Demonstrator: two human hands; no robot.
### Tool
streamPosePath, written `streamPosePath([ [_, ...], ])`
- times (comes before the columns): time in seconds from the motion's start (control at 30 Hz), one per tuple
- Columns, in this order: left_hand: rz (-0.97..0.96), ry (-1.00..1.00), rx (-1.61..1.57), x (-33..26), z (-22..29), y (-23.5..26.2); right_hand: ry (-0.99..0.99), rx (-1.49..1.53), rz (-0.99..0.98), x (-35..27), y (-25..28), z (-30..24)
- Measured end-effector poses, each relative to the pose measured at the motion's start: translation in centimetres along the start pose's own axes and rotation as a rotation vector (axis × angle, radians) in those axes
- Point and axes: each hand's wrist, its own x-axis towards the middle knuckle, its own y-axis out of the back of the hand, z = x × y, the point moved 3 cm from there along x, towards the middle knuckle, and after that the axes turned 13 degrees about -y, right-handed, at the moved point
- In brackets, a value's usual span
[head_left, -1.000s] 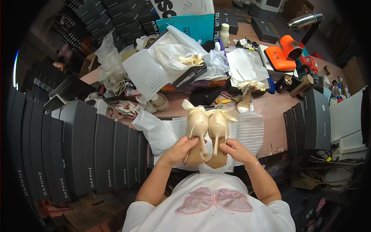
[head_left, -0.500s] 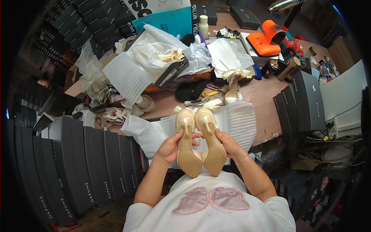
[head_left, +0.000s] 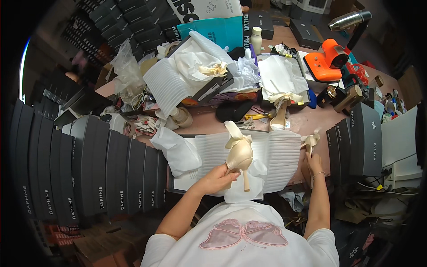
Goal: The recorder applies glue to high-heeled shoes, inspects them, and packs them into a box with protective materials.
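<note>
My left hand [head_left: 218,179] grips a beige high-heeled shoe [head_left: 240,155] by its front part. Its heel faces me and the thin stiletto points down, with a pale ribbon bow at the top. Out to the right, my right hand [head_left: 315,163] is closed on the matching high-heeled shoe [head_left: 311,140], partly hidden and slightly blurred, low over the table's right side. Beneath the left-hand shoe lies an open shoebox [head_left: 171,180] lined with ribbed white padding [head_left: 284,153] and white tissue paper [head_left: 174,153].
Dark shoeboxes stand in a row [head_left: 116,171] at left and a stack [head_left: 361,138] at right. Farther back are another open shoebox [head_left: 213,91], a single heeled shoe [head_left: 279,116], an orange device [head_left: 327,62], a white bottle [head_left: 256,40] and a turquoise bag [head_left: 213,33].
The two shoes, held together soles toward me, are now apart. My right hand has carried one to the right; my left has turned the other heel-down over the box.
</note>
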Motion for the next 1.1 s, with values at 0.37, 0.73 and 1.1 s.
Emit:
streamPosePath([
  [0.37, -0.038, -0.092, 1.040, -1.8, 3.6, -0.1, 0.370, 1.116, -1.102, -20.7, 0.7, -22.5],
  [0.73, 0.647, -0.373, -1.019, -5.2, -5.5, 3.0, 1.121, 0.750, -0.521, -28.6, -1.6, -21.0],
  [1.1, 0.592, -0.073, -0.509, -7.1, -8.2, 5.2, 1.056, 0.508, -0.625, -30.1, -1.8, -21.1],
])
